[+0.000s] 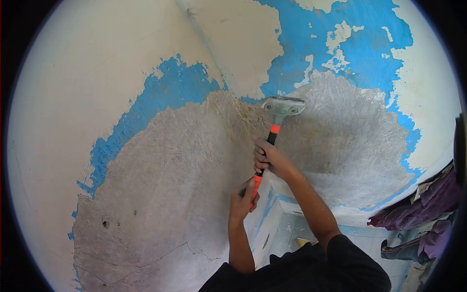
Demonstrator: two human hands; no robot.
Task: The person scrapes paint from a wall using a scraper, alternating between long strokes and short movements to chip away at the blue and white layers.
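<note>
A long-handled scraper (272, 127) with a black and orange handle is raised against the wall, its wide metal head (283, 105) at the lower edge of the blue paint (301, 48). My left hand (242, 199) grips the orange lower end of the handle. Higher up, my right hand (270, 156) wraps round the black middle part. Around the head, bare grey plaster (175, 155) shows below the blue, with cream paint (97, 68) further out. Whether the blade edge touches the wall cannot be made out.
A white ledge (279, 207) juts out below my hands, over a tiled floor (360, 243). Purple cloth (423, 204) lies bundled at the right. Part of another person (428, 243) appears at the lower right. A crack (165, 253) runs across the lower plaster.
</note>
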